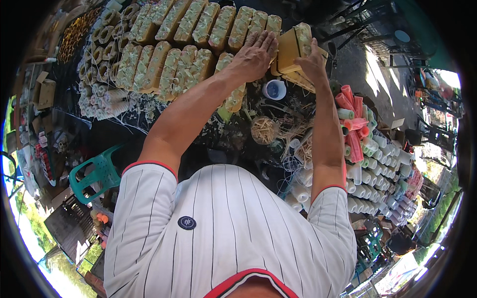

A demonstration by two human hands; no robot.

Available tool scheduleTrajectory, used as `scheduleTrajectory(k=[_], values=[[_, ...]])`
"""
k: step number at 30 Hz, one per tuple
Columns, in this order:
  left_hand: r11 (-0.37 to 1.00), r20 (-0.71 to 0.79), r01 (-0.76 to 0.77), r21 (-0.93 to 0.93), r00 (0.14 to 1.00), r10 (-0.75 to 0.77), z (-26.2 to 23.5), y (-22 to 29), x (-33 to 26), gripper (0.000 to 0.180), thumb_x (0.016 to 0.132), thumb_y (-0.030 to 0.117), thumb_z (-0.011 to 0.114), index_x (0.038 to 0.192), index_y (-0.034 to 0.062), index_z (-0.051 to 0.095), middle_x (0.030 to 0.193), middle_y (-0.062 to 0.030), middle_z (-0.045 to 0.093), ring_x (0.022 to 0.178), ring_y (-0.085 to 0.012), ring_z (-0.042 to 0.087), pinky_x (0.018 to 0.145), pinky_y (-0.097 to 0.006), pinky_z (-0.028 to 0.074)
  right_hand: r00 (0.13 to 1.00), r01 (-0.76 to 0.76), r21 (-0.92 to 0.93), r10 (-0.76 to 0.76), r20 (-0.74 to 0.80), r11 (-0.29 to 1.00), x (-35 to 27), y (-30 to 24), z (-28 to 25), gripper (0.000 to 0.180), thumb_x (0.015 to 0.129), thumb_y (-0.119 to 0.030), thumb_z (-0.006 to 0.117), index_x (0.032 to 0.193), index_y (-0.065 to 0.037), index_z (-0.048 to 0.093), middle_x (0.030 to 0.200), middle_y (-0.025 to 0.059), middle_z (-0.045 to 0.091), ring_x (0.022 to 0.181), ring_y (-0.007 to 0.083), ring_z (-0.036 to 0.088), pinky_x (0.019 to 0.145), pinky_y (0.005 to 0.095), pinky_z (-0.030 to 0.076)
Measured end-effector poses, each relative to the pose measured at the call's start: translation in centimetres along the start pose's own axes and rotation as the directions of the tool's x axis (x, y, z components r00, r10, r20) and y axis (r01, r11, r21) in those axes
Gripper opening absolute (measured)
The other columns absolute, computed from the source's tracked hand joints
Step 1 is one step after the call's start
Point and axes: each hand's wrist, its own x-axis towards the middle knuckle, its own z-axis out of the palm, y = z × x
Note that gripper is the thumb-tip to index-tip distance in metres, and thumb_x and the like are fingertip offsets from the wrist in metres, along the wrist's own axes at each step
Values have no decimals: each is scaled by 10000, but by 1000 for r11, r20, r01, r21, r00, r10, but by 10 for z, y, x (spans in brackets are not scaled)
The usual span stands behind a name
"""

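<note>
Evidently, the left hand [256, 55] is lying palm-down with its fingers stretched out and close together, covering the right end of the front rows of flecked tan blocks [191, 69]. The right hand [314, 65] is standing out past it, its thumb spread away from the fingers, and is touching the right side of a boxy yellow-tan block [287, 52]; whether it is gripping or only pressing, I cannot tell. That block is sitting between the two hands, tilting a little and showing a smooth face, just beside the rows. Below it, a white cup [281, 94] is standing near the gap between the forearms, leaving little room there, and a round bundle of pale sticks [264, 130] is lying closer to the body. The dark tabletop [226, 141] is showing as a narrow strip between the blocks and the shirt. On the right, red tubes [354, 124] and stacked pale rolls [375, 174] are crowding the right forearm's outer side, while beyond the far right edge the grey floor [365, 82] is opening wider. Left of the rows, brownish rings [107, 35] are bordering the blocks closely.
</note>
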Motion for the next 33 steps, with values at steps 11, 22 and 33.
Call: scheduleTrajectory(k=[11,22,33], values=[[999,-13,44,-24,999,-45,0,6,9,807,958,228,672,1652,33,309,1706,-182,325,1602,-313,269,1336,-461,197,970,-109,-226,53,-238,968,-26,-29,-8,636,717,-323,902,1199,27,680,1102,205,765,980,359,753,888,449,578],[641,-211,-226,-734,972,101,-163,-14,-42,1090,756,516,867,1620,67,378,1585,-192,498,1458,-342,498,1239,-463,399,951,107,263,-22,-310,959,-291,-179,-100,768,758,-73,893,1432,79,559,1214,135,728,1100,204,703,996,366,550],[723,365,186,-666,926,98,-212,-88,-287,592,667,177,897,1188,57,642,963,-150,726,932,-377,729,843,-465,557,942,152,397,-254,218,905,-330,-187,149,761,762,-144,948,1420,0,595,1201,86,737,1086,152,672,969,316,521]])
